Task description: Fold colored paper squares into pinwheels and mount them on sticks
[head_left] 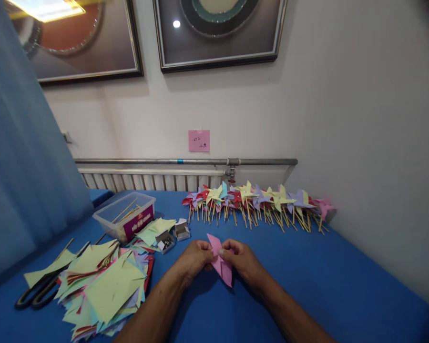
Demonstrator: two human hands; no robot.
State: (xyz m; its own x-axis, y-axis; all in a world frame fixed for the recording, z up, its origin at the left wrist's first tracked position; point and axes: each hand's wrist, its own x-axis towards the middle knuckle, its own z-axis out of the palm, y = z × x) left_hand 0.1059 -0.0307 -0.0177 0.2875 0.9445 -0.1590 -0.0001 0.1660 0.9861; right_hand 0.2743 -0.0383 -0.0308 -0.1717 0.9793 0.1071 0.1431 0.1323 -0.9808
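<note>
A pink paper pinwheel (224,270), partly folded, is held up over the blue table between my two hands. My left hand (196,259) pinches its left side with thumb and forefinger. On the right side, my right hand (242,261) grips the paper too, its thumb pressed near the middle. One pointed corner sticks up and another points down toward the table. Left of my hands lie a small open box of metal pins (165,242) and a second small box (181,230). Fingertips behind the paper are hidden.
A pile of coloured paper sheets (110,286) and black-handled scissors (39,290) lie at left. Behind them stands a clear plastic tub (123,214) with wooden sticks. Finished pinwheels (260,197) line the back of the blue table (300,271). A radiator (150,181) runs along the wall.
</note>
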